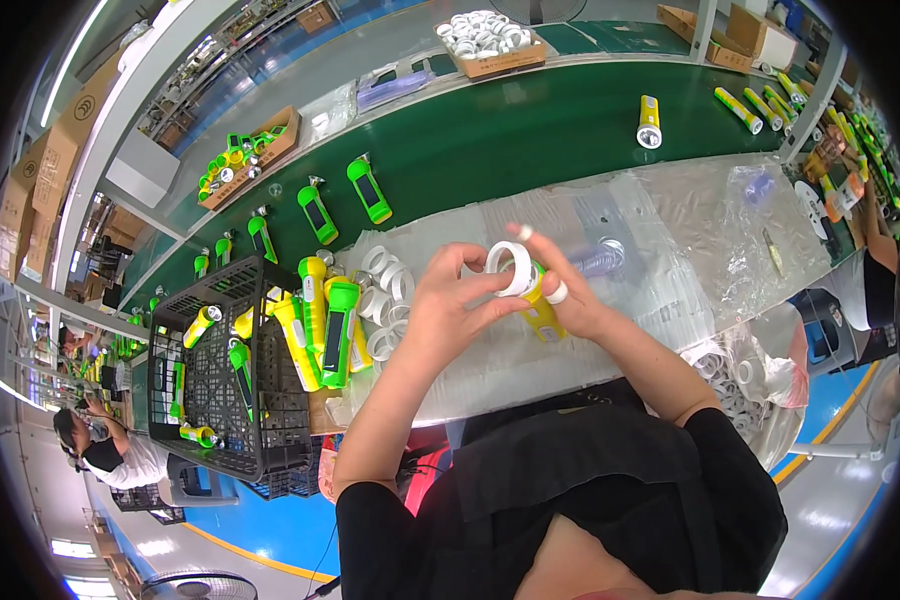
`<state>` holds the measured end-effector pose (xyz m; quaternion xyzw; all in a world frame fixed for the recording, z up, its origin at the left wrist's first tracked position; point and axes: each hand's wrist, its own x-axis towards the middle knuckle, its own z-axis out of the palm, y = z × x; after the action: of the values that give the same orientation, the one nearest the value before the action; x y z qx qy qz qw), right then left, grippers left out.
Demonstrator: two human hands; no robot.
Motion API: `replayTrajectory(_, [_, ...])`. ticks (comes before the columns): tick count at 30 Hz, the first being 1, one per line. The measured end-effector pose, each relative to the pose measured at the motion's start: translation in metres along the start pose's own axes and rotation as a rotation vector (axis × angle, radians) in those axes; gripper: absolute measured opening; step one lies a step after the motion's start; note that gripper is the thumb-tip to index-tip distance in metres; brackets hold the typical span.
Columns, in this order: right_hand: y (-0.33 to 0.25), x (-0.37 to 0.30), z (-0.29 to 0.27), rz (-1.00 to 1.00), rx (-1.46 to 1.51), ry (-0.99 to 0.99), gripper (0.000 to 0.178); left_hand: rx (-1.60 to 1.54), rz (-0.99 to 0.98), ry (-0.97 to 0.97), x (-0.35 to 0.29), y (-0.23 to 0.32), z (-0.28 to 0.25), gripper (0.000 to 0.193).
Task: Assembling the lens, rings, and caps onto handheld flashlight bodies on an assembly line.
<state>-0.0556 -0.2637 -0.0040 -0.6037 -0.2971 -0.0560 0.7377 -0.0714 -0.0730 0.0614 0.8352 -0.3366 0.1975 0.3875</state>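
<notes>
Between the thumb and fingers of my left hand (452,305) is a white plastic ring (507,265), held upright at the head of a flashlight. My right hand (578,305), with white wraps on some fingers, grips that yellow and green flashlight (544,318); its head is partly hidden by the ring and fingers. Whether the ring is seated on the flashlight, I cannot tell. Just beyond my right hand, clear plastic lens-like pieces (602,258) lie on the covered worktop (660,240). Left of my left hand sit several loose white rings (395,282) beside a heap of yellow and green flashlights (338,330).
A black plastic crate (260,440) with flashlights stands at the left. Green flashlights (370,190) and a yellow one (649,122) lie on the green conveyor belt (520,125). Beyond it is a carton of white rings (485,40). A bag of rings (750,380) hangs at the right.
</notes>
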Motion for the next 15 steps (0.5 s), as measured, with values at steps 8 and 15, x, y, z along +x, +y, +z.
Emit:
replayTrajectory(8, [-0.066,0.028,-0.057,-0.092,-0.552,-0.367,0.05,-0.04,-0.017,-0.086,0.011,0.012,0.014,0.036])
replayTrajectory(15, [-0.115,0.06,-0.067,-0.164,-0.813,-0.669,0.049,-0.086,0.008,-0.099,0.021,0.019,0.043,0.044])
